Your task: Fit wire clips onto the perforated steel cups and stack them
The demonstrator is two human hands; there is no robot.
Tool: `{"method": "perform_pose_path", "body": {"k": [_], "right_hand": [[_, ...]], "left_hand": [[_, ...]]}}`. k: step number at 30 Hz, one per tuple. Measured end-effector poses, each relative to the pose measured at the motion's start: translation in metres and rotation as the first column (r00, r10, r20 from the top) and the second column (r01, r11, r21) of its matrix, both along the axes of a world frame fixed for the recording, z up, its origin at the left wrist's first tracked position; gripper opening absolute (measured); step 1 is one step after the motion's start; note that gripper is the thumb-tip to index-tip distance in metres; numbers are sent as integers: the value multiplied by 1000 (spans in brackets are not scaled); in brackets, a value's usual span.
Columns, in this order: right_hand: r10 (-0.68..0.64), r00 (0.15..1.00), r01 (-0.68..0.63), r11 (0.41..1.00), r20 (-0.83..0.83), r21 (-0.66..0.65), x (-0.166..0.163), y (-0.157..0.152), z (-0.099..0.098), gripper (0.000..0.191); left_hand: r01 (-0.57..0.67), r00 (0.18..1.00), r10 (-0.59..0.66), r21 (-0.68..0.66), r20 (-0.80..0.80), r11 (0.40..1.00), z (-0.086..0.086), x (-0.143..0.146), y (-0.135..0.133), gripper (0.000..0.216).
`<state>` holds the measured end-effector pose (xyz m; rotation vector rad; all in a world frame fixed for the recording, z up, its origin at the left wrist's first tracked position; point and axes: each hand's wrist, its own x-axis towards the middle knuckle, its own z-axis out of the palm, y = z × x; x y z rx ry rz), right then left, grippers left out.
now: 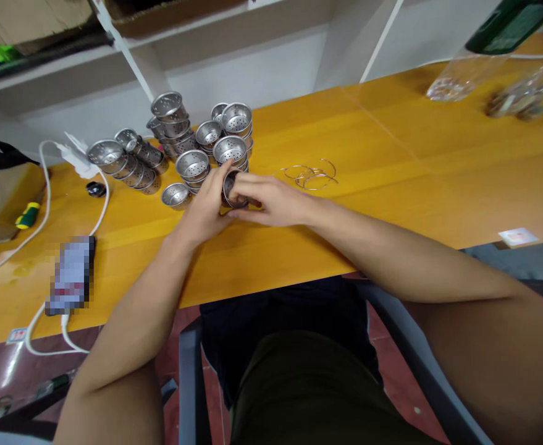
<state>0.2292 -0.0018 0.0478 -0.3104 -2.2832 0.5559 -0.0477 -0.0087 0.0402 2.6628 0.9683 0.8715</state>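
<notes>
Between my two hands sits a small perforated metal cup [228, 186], its mouth turned toward me. My left hand [207, 204] is wrapped round the cup's left side. My right hand [271, 199] has its fingers bent at the cup's mouth, thumb below; whether they pinch anything inside is hidden. Stacks of the same metal cups [192, 164] stand just beyond my hands, and a single low cup [176, 195] is left of my left hand. Several thin wire rings [312, 175] lie in a loose heap right of my right hand.
A phone [71, 272] with a white cable lies at the left. Behind it are a power strip [80, 162] and a green-yellow screwdriver handle [28, 215]. A leaning cup stack [123, 165] stands nearby. Plastic bags [454, 83] lie at the far right, before the white shelf [252, 62].
</notes>
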Motion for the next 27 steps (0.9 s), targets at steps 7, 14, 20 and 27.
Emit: {"method": "perform_pose_path", "body": {"k": [7, 14, 20, 27], "right_hand": [[-113, 994, 107, 963, -9, -247, 10, 3, 14, 46], [-187, 968, 86, 873, -166, -480, -9, -1, 11, 71], [-150, 942, -55, 813, -300, -580, 13, 6, 28, 90], [-461, 887, 390, 777, -25, -493, 51, 22, 39, 75]], "left_hand": [[27, 999, -28, -33, -34, 999, 1, 3, 1, 92], [-17, 1000, 16, -32, -13, 999, 0, 12, -2, 90], [-111, 992, 110, 4, 58, 994, 6, -1, -4, 108], [-455, 885, 434, 108, 171, 884, 34, -54, 4, 123]]}}
